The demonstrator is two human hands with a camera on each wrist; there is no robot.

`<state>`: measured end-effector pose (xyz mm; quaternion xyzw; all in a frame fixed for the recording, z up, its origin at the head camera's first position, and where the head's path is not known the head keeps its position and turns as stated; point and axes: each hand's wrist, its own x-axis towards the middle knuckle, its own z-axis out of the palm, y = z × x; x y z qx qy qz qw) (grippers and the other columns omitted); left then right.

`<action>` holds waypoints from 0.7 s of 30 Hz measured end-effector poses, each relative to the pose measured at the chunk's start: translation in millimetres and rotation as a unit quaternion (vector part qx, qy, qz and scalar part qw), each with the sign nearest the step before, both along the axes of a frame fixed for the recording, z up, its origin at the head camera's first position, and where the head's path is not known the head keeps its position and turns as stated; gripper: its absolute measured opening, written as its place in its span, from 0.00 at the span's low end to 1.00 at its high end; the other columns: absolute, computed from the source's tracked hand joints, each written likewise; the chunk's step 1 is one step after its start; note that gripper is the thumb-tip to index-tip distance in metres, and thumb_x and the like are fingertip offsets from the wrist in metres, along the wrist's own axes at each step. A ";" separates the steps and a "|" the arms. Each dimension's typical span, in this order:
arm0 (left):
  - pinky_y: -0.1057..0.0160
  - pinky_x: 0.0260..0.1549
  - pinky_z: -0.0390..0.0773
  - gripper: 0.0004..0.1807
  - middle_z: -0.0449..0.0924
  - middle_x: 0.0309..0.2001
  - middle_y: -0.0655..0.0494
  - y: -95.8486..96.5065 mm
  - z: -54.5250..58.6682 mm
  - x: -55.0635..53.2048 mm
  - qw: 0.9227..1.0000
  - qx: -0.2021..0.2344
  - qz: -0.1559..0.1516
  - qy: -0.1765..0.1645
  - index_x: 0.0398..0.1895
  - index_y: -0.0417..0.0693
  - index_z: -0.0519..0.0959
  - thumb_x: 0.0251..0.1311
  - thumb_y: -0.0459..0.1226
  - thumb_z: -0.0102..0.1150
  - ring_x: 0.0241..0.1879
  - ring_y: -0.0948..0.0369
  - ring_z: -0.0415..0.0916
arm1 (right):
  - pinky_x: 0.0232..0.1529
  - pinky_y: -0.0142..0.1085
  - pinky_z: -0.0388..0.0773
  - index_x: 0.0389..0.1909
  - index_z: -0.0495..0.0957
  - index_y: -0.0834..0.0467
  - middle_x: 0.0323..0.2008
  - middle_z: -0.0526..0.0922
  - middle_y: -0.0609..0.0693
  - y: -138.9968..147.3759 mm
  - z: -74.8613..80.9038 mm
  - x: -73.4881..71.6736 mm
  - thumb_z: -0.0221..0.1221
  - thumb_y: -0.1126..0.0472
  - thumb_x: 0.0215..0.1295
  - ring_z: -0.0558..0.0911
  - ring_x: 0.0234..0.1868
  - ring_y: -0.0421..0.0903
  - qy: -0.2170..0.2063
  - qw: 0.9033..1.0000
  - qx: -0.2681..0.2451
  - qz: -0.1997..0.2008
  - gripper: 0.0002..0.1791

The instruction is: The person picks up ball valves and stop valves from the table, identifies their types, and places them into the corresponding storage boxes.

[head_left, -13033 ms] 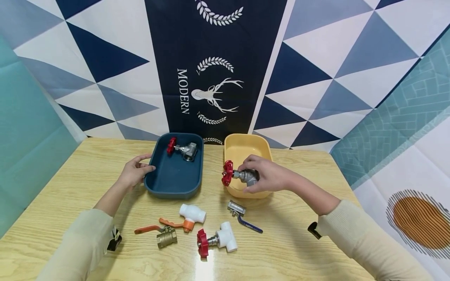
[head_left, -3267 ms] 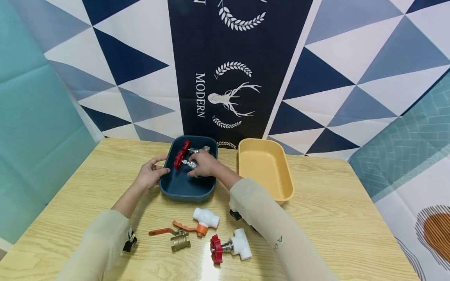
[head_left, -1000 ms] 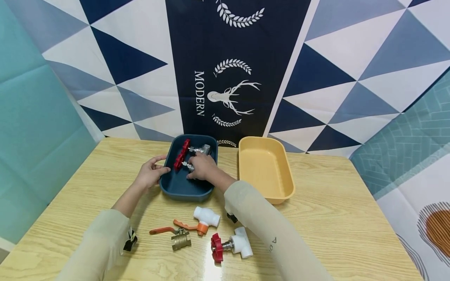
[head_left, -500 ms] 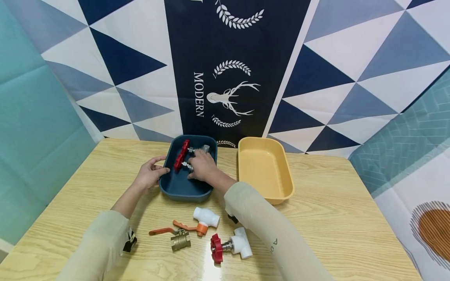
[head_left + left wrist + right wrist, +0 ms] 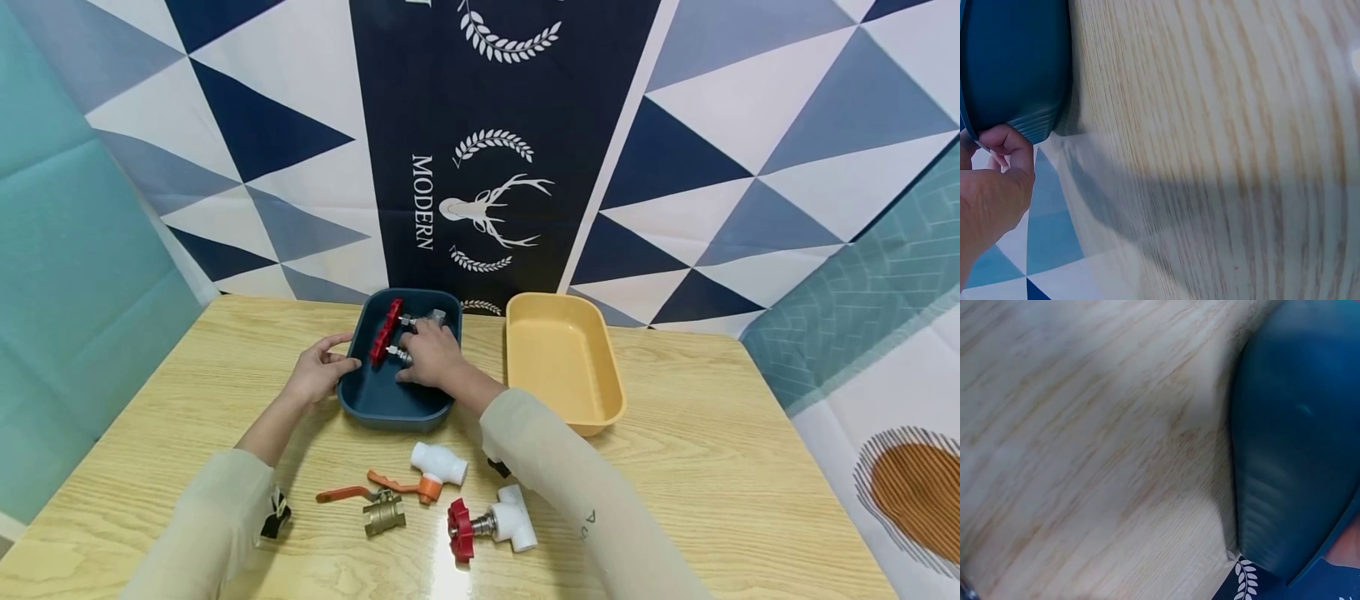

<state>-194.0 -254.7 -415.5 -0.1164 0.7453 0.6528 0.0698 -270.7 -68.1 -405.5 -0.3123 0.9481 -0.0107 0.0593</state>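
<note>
My left hand [image 5: 315,375] pinches the left rim of a dark blue tray [image 5: 393,412]; in the left wrist view thumb and fingers close on the rim. Inside the tray, my right hand [image 5: 432,354] grips a metal gate valve [image 5: 401,355] by its body, most of which the hand covers. Just behind lies a second gate valve [image 5: 438,317], partly hidden by my fingers. Their red handwheels [image 5: 386,332] stand in line on the tray's left side. The right wrist view shows mainly the tray's outer wall [image 5: 1297,437], with little of the hand.
A yellow tray [image 5: 566,367] with nothing in it stands to the right. Nearer on the table lie a white ball valve with orange handle [image 5: 438,464], a brass ball valve [image 5: 385,515] and a white tee valve with red handwheel [image 5: 512,518]. My right sleeve crosses the table's middle.
Since 13 seconds ago, the gate valve has gone from over the yellow tray into the blue tray. The blue-handled ball valve is now out of sight. In the last second both hands stay nearly still.
</note>
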 end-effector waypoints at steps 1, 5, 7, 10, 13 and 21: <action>0.68 0.26 0.80 0.32 0.75 0.29 0.61 -0.1 0.0 0.1 1.000 0.000 0.000 0.000 0.69 0.44 0.58 0.61 0.31 0.54 0.26 0.67 0.78 | 0.58 0.44 0.66 0.53 0.76 0.47 0.56 0.71 0.50 1.0 0.9 0.2 0.62 0.37 0.54 0.67 0.59 0.48 -0.004 1.000 -0.007 -0.004 0.28; 0.68 0.26 0.80 0.32 0.76 0.29 0.60 -0.3 -0.2 0.4 1.000 0.001 0.000 0.002 0.69 0.44 0.58 0.61 0.31 0.54 0.25 0.67 0.78 | 0.59 0.45 0.67 0.55 0.75 0.47 0.57 0.71 0.51 5.5 5.1 1.3 0.60 0.39 0.57 0.68 0.61 0.48 -0.021 0.999 -0.046 -0.020 0.28; 0.68 0.26 0.80 0.32 0.76 0.29 0.59 -0.2 -0.2 0.6 1.000 0.000 -0.001 0.004 0.69 0.43 0.58 0.61 0.31 0.55 0.25 0.67 0.78 | 0.60 0.45 0.68 0.55 0.75 0.48 0.57 0.71 0.52 7.9 7.1 1.8 0.60 0.40 0.58 0.69 0.60 0.49 -0.031 0.997 -0.073 -0.023 0.27; 0.68 0.26 0.80 0.32 0.75 0.29 0.61 0.0 0.2 0.7 1.000 -0.003 -0.002 0.005 0.69 0.43 0.58 0.62 0.31 0.54 0.25 0.67 0.78 | 0.56 0.43 0.71 0.55 0.76 0.50 0.54 0.73 0.53 11.4 10.1 2.0 0.60 0.42 0.59 0.71 0.55 0.48 -0.047 0.992 -0.119 -0.019 0.26; 0.69 0.26 0.80 0.32 0.74 0.28 0.62 0.2 0.7 0.6 1.000 -0.003 -0.003 0.005 0.69 0.42 0.57 0.61 0.31 0.54 0.25 0.67 0.78 | 0.51 0.40 0.73 0.54 0.77 0.52 0.50 0.74 0.53 14.4 13.6 2.1 0.61 0.44 0.58 0.73 0.49 0.48 -0.061 0.984 -0.168 -0.016 0.25; 0.68 0.26 0.80 0.32 0.75 0.29 0.62 0.1 1.8 0.0 1.000 -0.007 -0.004 0.004 0.69 0.43 0.57 0.62 0.31 0.54 0.26 0.67 0.78 | 0.44 0.36 0.74 0.51 0.78 0.56 0.48 0.77 0.58 20.1 21.7 5.4 0.65 0.48 0.56 0.72 0.43 0.45 -0.103 0.961 -0.255 -0.016 0.24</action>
